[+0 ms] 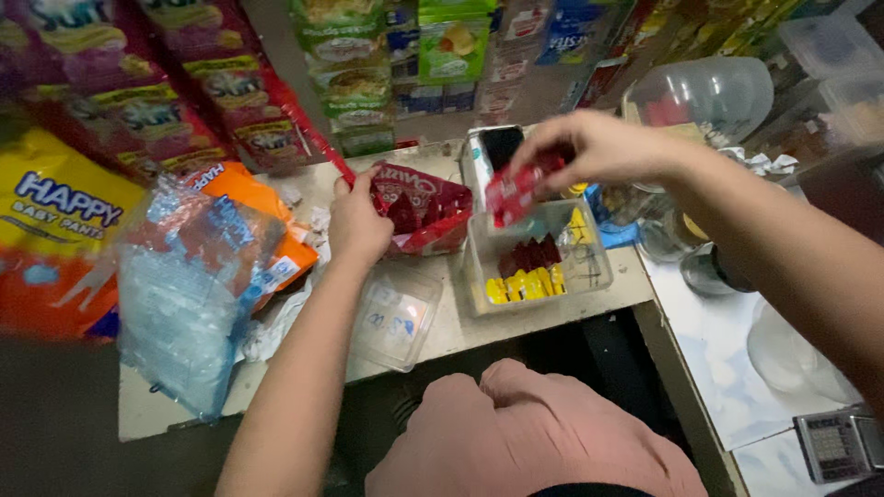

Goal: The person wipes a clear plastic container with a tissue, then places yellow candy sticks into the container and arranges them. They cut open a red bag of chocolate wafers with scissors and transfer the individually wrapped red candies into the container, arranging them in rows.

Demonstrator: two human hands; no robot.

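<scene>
Your left hand (357, 224) is closed in a grip on the torn-open mouth of a red foil bag (425, 210), which lies tilted on the tabletop (442, 336) just beside a clear plastic box (589, 272). Your right hand (589, 147) pinches a few small red sachets (512, 193) between thumb and fingertips, held just above the box, where more red and yellow sachets (527, 284) already stand in rows. Judge the sachets as very light, thin and floppy, with a slick film surface that can slide out of a loose pinch, so hold them flat across the middle or near a sealed edge instead of by a corner. The bag looks soft and crinkly, with no stiffness of its own; it will likely sag or spill unless you hold it at the rim, as your left hand does now. The clear lid (398, 316) lies on the tabletop near your left forearm, apart from the box.
</scene>
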